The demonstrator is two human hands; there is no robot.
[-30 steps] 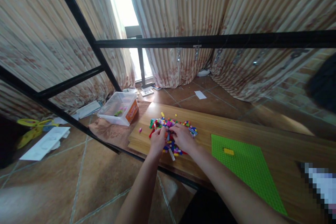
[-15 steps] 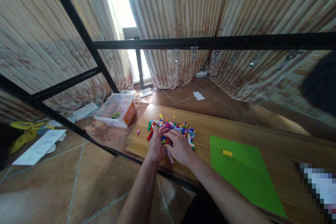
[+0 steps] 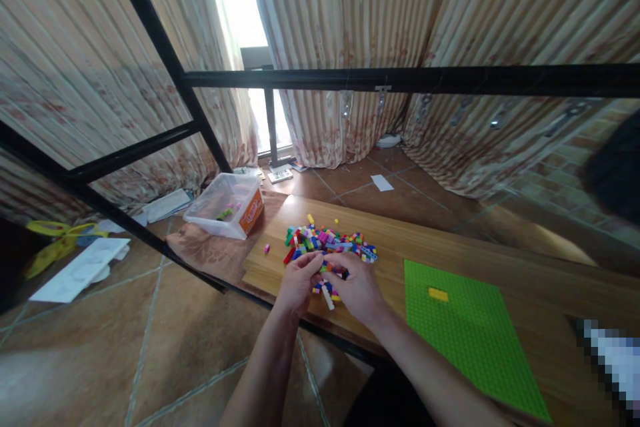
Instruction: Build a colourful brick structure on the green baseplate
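Head view. Bricks (image 3: 325, 238) heaped on the wooden surface (image 3: 390, 230), partly under both hands. Left hand (image 3: 299, 283): fingers curled, thumb drawn in close to the forefinger. Right hand (image 3: 357, 283): half curled, thumb and forefinger turned in toward the left. Tips of the two nearly meeting; bits of colour between, but no telling whether gripped or merely lying beneath.

Handling, by judgement: light, stiff plastic, hard to break; smooth-sided, so apt to skip away if pinched off-centre. Best taken by opposite side walls, thumb against forefinger. For the long white brick (image 3: 327, 298), on the near side: a pinch at mid-length.

Edges: near rim of the surface just below the bricks, hence likely drops there. Lone pink brick (image 3: 267, 249) toward the left end; tub (image 3: 235, 230) past that end. Room for sideways moving on the strip of wood before the green plate (image 3: 460, 347); yellow brick (image 3: 438, 295) on the plate, bare studs all round. Black rail (image 3: 400, 80) across, beyond the surface, probably no hindrance.
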